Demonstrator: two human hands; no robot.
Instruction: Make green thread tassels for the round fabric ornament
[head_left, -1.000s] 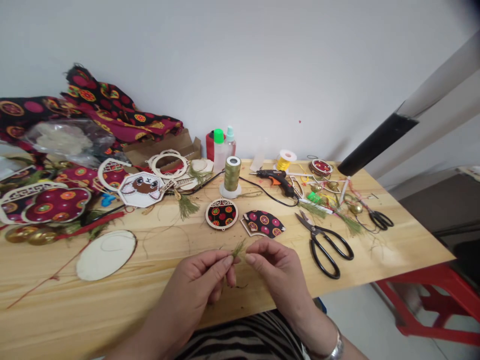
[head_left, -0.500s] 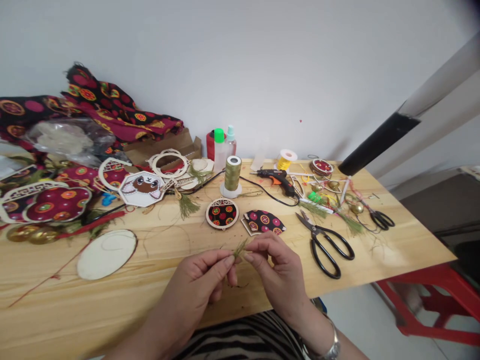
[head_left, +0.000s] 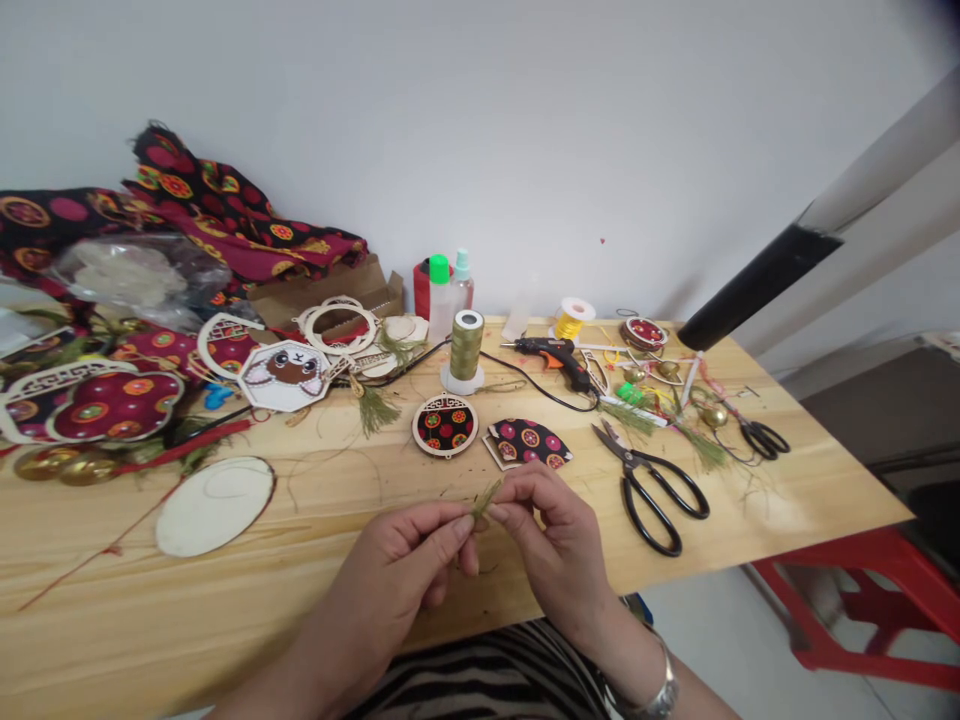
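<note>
Between my two hands is a small bundle of olive-green thread [head_left: 486, 497], its loose ends fanning upward. My left hand [head_left: 420, 550] pinches the bundle's lower part between thumb and forefinger. From the other side, the thumb and forefinger of my right hand [head_left: 551, 530] close on the thread too; the exact grip is partly hidden by the fingers. Just beyond the hands lie a round wooden frame [head_left: 445, 427] with patterned fabric in it and a fan-shaped fabric-covered piece [head_left: 529, 443]. A spool of olive-green thread [head_left: 466, 350] stands upright behind them.
Large black-handled scissors [head_left: 652, 485] lie to the right, with smaller scissors [head_left: 763, 438] farther off. A hot glue gun [head_left: 553, 360] rests behind, its cord on the table. At left are an oval wooden disc [head_left: 216, 507], patterned cloth [head_left: 225, 210] and several wooden frames. A red stool [head_left: 862, 600] stands at lower right.
The thread's loose ends look more gathered together now. My hands have shifted very slightly and keep hold of the thread.
</note>
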